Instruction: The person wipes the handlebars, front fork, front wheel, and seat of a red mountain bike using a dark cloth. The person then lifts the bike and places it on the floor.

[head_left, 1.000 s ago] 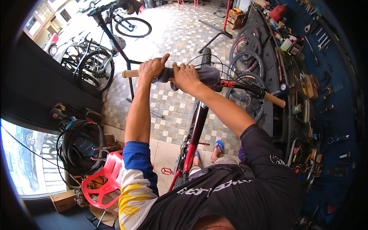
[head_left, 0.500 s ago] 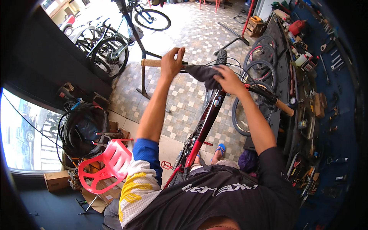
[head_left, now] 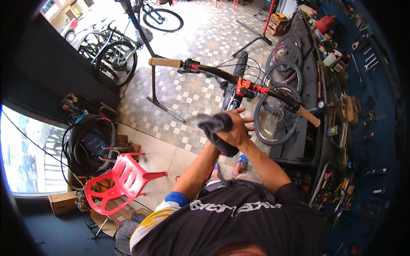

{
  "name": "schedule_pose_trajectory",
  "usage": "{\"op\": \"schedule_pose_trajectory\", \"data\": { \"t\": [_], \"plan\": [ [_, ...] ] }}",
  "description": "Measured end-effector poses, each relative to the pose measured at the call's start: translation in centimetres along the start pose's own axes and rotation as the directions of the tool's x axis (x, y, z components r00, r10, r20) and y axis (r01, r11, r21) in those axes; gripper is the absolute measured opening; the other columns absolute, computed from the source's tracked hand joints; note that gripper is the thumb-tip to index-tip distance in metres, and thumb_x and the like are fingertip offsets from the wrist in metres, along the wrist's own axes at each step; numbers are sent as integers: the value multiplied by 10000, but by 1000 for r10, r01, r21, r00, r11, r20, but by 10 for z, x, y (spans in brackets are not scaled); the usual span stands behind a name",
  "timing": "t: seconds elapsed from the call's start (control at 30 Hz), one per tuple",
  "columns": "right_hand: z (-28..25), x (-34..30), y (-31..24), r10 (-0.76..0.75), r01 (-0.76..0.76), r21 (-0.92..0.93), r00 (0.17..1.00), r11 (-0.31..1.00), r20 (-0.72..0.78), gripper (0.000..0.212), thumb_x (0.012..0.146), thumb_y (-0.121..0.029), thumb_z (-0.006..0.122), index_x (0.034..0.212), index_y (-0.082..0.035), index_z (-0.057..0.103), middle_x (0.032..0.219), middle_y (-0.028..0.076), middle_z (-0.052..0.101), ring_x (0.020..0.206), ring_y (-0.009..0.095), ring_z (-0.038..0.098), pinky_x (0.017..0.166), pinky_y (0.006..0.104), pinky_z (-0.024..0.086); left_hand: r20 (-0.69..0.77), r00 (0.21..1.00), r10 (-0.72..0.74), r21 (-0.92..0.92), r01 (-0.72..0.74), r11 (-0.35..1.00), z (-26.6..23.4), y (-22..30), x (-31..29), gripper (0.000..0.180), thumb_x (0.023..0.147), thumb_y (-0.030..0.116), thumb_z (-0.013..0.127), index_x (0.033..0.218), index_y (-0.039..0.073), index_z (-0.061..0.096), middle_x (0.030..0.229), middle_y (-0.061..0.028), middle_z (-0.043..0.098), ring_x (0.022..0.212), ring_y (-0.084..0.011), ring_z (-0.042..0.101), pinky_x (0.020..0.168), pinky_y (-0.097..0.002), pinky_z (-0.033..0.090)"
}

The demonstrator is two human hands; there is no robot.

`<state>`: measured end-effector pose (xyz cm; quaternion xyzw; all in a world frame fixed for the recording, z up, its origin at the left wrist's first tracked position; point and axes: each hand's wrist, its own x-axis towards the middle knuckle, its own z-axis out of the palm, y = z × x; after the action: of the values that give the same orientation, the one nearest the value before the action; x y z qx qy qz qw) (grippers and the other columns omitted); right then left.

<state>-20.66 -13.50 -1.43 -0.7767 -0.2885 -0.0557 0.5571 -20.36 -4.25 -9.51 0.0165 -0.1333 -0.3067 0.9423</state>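
A dark gray cloth (head_left: 210, 124) bunches against the overlapping left hand (head_left: 240, 117), fingers apart, and right hand (head_left: 232, 135), finger grip impossible to tell, on the wearer's side of a bicycle handlebar (head_left: 222, 75); wheels (head_left: 277, 114) stand beyond the handlebar's right half.

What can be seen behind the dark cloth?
Tiled floor and the front of the bike frame show beyond the dark cloth; whatever it directly covers cannot be seen.

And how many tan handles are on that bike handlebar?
2: a left tan handle and a right tan handle, one at each end of the handlebar. Neither is hidden.
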Motion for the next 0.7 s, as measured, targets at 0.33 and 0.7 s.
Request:
{"op": "schedule_pose_trajectory", "data": {
  "t": [0.33, 0.7],
  "plan": [
    [-7, -71, 38, 529, -508, 550, 838, 663, 137, 372, 1024, -334, 652, 1207, -12, 691, 1033, 39, 727, 878, 93, 659, 767, 273, 538, -508, 816, -275, 416, 512, 751, -32, -7, -65, 420, 979, 243, 705, 1342, 58, 602, 1244, -102, 682, 1084, -202, 674, 984, -395, 537],
    [0, -91, 7, -186, 208, -442, 978, 872, 95, 570, 809, -376, 753, 1284, -83, 640, 1276, 169, 643, 1208, 370, 598, 1081, 468, 438, -322, 934, -153, 197, 224, 955, 27, -8, -74, 949, 903, 826, 430, 1481, 77, 506, 1443, -147, 589, 1323, -300, 570, 1147, -470, 435]
  ]
}}
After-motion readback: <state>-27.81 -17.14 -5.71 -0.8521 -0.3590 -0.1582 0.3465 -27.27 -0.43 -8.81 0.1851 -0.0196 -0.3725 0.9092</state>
